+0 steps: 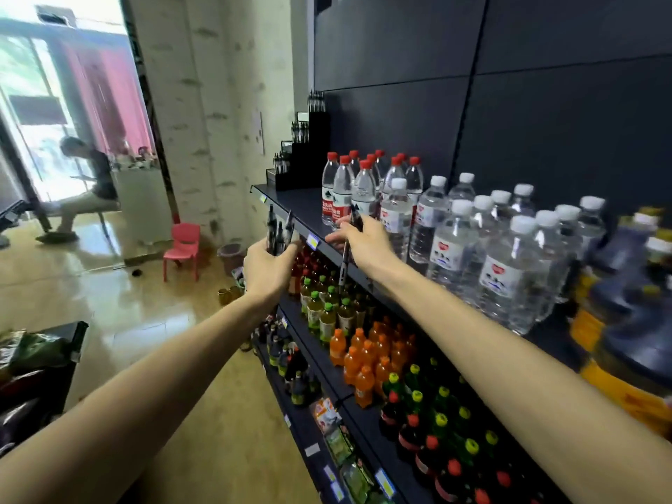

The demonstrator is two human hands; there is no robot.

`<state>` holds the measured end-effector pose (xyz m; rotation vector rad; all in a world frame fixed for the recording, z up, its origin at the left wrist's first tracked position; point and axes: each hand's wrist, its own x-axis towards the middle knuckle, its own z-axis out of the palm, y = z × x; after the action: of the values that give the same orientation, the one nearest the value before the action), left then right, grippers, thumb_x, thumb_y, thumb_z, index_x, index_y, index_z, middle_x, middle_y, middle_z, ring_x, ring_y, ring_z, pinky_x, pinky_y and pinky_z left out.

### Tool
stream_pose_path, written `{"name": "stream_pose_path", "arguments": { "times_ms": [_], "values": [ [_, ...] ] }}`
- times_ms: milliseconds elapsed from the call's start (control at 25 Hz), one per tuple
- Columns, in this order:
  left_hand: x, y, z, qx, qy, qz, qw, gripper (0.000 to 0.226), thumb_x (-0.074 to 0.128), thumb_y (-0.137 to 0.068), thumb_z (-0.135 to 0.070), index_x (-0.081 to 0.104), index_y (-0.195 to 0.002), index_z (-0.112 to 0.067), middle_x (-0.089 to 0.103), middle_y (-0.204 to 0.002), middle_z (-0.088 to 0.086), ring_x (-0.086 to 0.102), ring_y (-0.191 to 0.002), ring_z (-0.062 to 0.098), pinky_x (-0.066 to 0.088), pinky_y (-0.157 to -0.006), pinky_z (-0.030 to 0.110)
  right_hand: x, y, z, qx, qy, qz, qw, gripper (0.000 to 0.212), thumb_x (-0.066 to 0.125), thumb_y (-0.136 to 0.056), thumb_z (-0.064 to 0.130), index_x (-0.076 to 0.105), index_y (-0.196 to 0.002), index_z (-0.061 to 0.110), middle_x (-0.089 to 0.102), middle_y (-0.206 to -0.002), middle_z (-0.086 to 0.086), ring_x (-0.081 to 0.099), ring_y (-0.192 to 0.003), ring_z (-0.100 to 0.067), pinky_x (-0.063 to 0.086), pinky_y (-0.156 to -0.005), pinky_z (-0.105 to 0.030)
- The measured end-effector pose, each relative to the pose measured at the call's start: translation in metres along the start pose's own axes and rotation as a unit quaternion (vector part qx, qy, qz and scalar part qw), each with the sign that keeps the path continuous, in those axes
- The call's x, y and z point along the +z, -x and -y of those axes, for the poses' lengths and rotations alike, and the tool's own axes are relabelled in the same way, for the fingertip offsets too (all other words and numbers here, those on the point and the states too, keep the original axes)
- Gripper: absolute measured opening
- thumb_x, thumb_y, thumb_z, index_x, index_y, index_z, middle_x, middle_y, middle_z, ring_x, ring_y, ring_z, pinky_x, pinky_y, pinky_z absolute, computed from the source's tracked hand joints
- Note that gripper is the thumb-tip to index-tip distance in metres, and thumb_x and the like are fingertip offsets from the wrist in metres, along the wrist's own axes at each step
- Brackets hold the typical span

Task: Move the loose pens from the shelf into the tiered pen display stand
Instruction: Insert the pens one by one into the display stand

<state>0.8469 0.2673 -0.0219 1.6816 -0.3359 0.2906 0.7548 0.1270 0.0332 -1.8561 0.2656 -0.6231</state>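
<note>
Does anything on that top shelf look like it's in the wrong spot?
The pens, mainly. The left hand grips a bunch of pens off the shelf edge, and the right hand holds a pen hanging past the edge beside the water bottles. The tiered pen stand sits at the shelf's far end. Nothing looks spilled or damaged.

Strong daylight is admitted through the tall glass doorway (40, 114) at upper left, which is blown out to near white. Glare is thrown across the glossy beige tiled floor (109, 285). The matte black shelf back panel (545, 85) is left dim. Straight lines are bowed by wide-angle distortion, and the dark blue and yellow containers (632, 303) at the right edge are smeared by blur.
</note>
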Motion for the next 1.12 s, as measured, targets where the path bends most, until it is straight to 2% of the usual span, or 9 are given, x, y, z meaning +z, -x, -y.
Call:
{"name": "stream_pose_path", "arguments": {
  "times_ms": [40,80,160,280,320,400,720,880,1120],
  "values": [
    [0.004,-0.023,0.008,-0.005,0.001,-0.002,1.0,0.033,0.074,-0.088,-0.03,0.058,-0.064,-0.015,0.056,-0.059,-0.006,0.047,-0.06,0.012,0.039,-0.062,0.032,0.009,-0.021,-0.001,0.003,0.016,0.0,1.0,0.022,0.044,-0.109,0.017,0.058,-0.119,0.005,0.073,-0.09,0.0,0.068,-0.092,-0.015,0.053,-0.088,-0.014],
    [0.007,-0.045,0.016,-0.01,0.003,-0.006,1.0,0.032,0.074,-0.088,-0.031,0.06,-0.065,-0.013,0.057,-0.06,-0.005,0.049,-0.062,0.013,0.041,-0.063,0.033,0.018,-0.042,-0.003,-0.001,0.036,-0.003,0.999,0.026,0.042,-0.11,0.02,0.059,-0.121,0.003,0.071,-0.088,0.004,0.066,-0.087,-0.01,0.045,-0.07,0.0],
    [0.012,-0.081,0.035,-0.014,0.006,-0.01,1.0,0.034,0.074,-0.088,-0.032,0.061,-0.068,-0.008,0.057,-0.061,-0.003,0.048,-0.062,0.015,0.04,-0.062,0.032,0.035,-0.084,-0.013,-0.006,0.066,-0.012,0.998,0.035,0.038,-0.111,0.024,0.062,-0.122,0.001,0.065,-0.079,0.013,0.059,-0.069,0.005,0.035,-0.052,-0.001],
    [0.018,-0.132,0.06,-0.02,0.004,-0.01,1.0,0.034,0.074,-0.09,-0.03,0.063,-0.07,-0.005,0.057,-0.061,-0.004,0.047,-0.061,0.013,0.039,-0.062,0.032,0.066,-0.139,-0.025,-0.01,0.095,-0.009,0.995,0.032,0.037,-0.111,0.028,0.055,-0.123,0.004,0.068,-0.088,0.012,0.053,-0.073,0.004,0.036,-0.063,-0.006],
    [0.02,-0.151,0.07,-0.025,0.009,-0.011,1.0,0.032,0.074,-0.09,-0.03,0.063,-0.067,-0.011,0.058,-0.061,-0.005,0.048,-0.061,0.012,0.039,-0.061,0.031,0.079,-0.157,-0.029,-0.014,0.095,-0.011,0.995,0.028,0.038,-0.111,0.028,0.053,-0.122,0.007,0.07,-0.093,0.009,0.056,-0.077,-0.002,0.04,-0.072,-0.014],
    [0.023,-0.194,0.089,-0.031,0.021,-0.009,0.999,0.031,0.074,-0.091,-0.031,0.061,-0.065,-0.02,0.06,-0.062,-0.007,0.05,-0.06,0.011,0.04,-0.061,0.031,0.107,-0.197,-0.037,-0.023,0.092,-0.021,0.995,0.022,0.04,-0.11,0.029,0.051,-0.117,0.011,0.074,-0.099,0.004,0.061,-0.082,-0.009,0.041,-0.078,-0.028],
    [0.029,-0.398,0.157,-0.015,0.03,0.032,0.999,0.038,0.075,-0.09,-0.04,0.058,-0.066,-0.015,0.06,-0.059,-0.001,0.051,-0.057,0.015,0.042,-0.054,0.03,0.207,-0.371,-0.06,-0.006,0.149,-0.089,0.985,0.034,0.043,-0.107,0.037,0.067,-0.102,0.013,0.072,-0.073,0.013,0.06,-0.072,-0.009,0.053,-0.085,-0.039],
    [0.034,-0.496,0.18,-0.014,0.022,0.053,0.998,0.044,0.075,-0.088,-0.044,0.054,-0.062,-0.017,0.055,-0.046,-0.001,0.054,-0.044,0.022,0.051,-0.057,0.039,0.235,-0.45,-0.06,0.02,0.165,-0.132,0.977,0.025,0.043,-0.107,0.039,0.057,-0.096,0.021,0.077,-0.08,0.011,0.067,-0.081,-0.017,0.054,-0.087,-0.042],
    [0.062,-0.613,0.223,-0.01,0.05,0.075,0.996,0.044,0.077,-0.087,-0.043,0.053,-0.057,-0.02,0.056,-0.047,0.0,0.057,-0.052,0.029,0.056,-0.066,0.047,0.264,-0.557,-0.084,0.043,0.158,-0.171,0.972,0.021,0.046,-0.107,0.037,0.059,-0.094,0.027,0.077,-0.083,0.01,0.07,-0.081,-0.017,0.057,-0.088,-0.046]
  ]
}}
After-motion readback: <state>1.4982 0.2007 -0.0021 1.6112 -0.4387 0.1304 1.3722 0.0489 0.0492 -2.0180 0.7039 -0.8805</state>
